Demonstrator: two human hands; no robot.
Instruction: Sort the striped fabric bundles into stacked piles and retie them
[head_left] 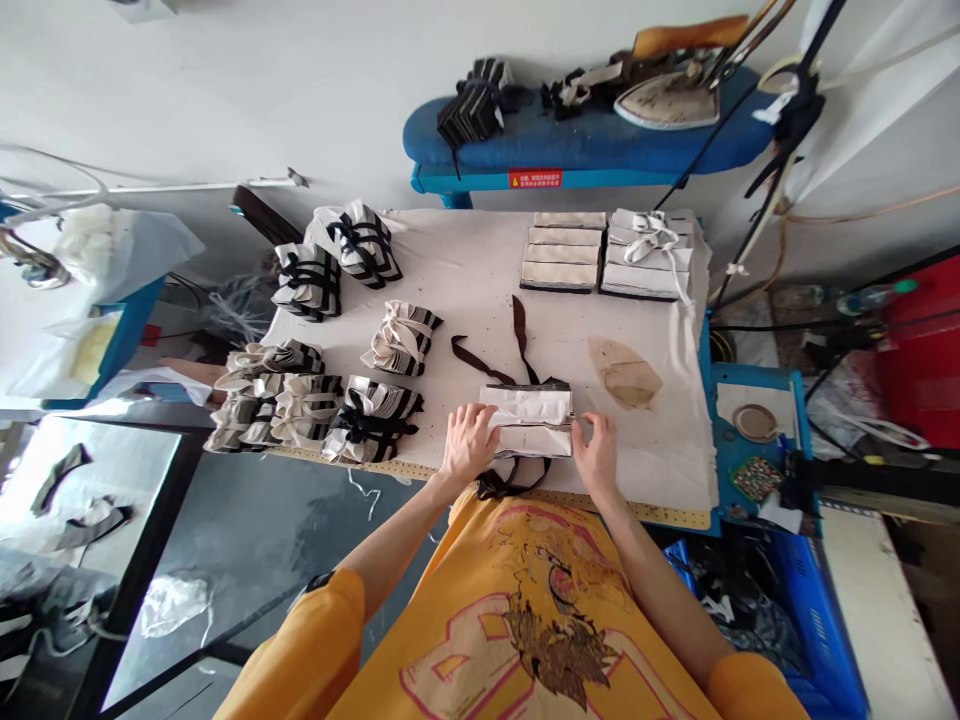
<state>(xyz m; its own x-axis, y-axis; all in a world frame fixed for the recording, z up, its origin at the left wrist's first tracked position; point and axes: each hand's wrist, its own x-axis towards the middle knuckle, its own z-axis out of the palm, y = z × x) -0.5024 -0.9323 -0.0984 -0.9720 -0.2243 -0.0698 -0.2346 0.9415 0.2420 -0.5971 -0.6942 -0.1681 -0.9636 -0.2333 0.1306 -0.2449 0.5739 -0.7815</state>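
Observation:
In front of my body a stack of folded white fabric pieces [525, 406] lies on the cloth-covered table. My left hand [471, 440] rests on its left end, fingers stretched out and lying over the fabric. At the right end, my right hand [596, 455] touches the edge with slightly bent, parted fingers. A dark fabric strip [520, 330] comes out from under the stack on the far side; its loose ends lie on the table. More dark strip [510, 480] loops out on the near side, by the table edge.
Several tied striped bundles [379, 420] lie on the left of the table [480, 265]. Two stacks of folded fabric [562, 255] sit at the back right. Behind stands a blue pressing board [517, 145] with an iron [667, 100]. A brown stain [626, 375] marks the cover.

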